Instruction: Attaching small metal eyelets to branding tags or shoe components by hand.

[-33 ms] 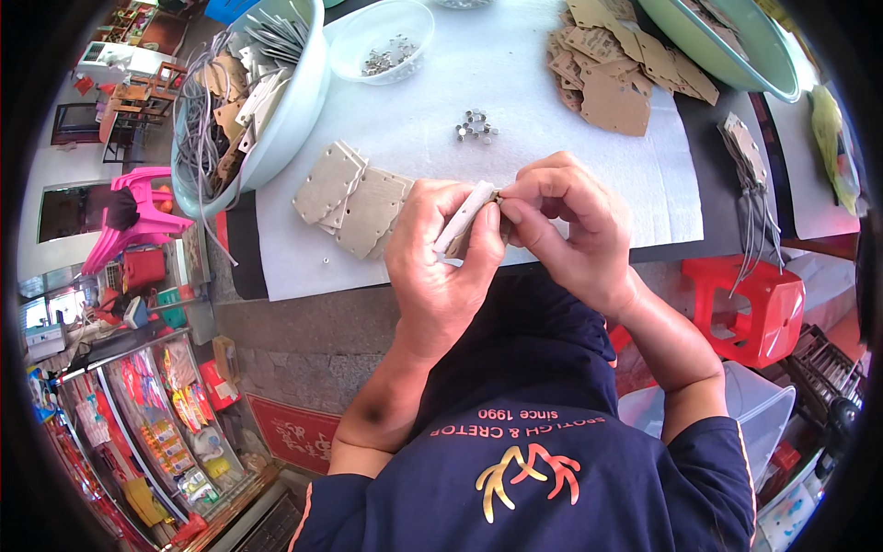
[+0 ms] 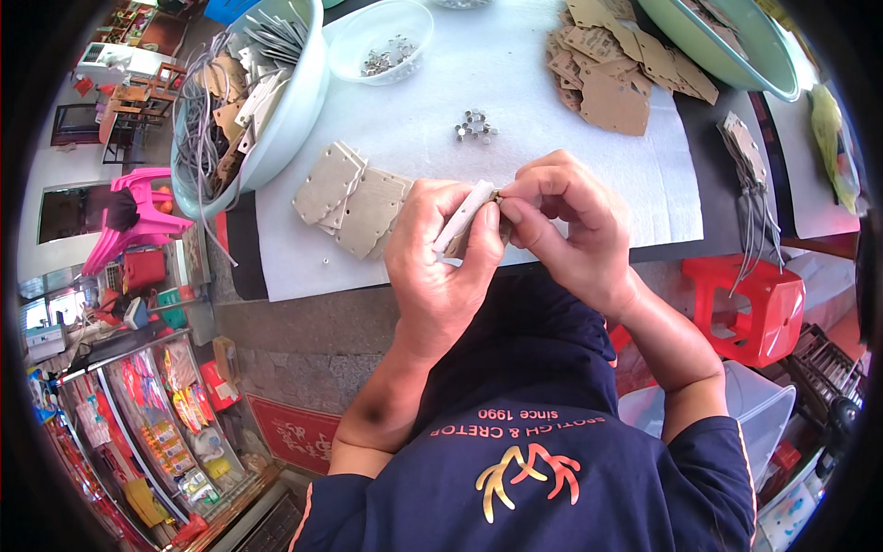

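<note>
My left hand [image 2: 434, 262] is closed on a thin pale plate [image 2: 464, 219], tilted up on its edge between thumb and fingers. At its far corner, my right hand [image 2: 579, 230] pinches a tiny brass-coloured metal piece [image 2: 498, 196], mostly hidden by the fingertips. Left of my hands lie overlapping grey-beige plates [image 2: 375, 204] with small holes along their edges. Beyond my hands, a cluster of small shiny metal pieces [image 2: 476, 129] rests on the white sheet [image 2: 515, 78]. A translucent bowl [image 2: 425, 57] farther back contains more small metal pieces.
A pale blue tub [image 2: 311, 103] of grey cables and plates stands at left. Brown plates [image 2: 614, 103] are heaped at the far right, beside a green basin [image 2: 784, 74]. Plates with grey wires [image 2: 756, 216] hang over the table's right edge, above a red stool [image 2: 759, 308].
</note>
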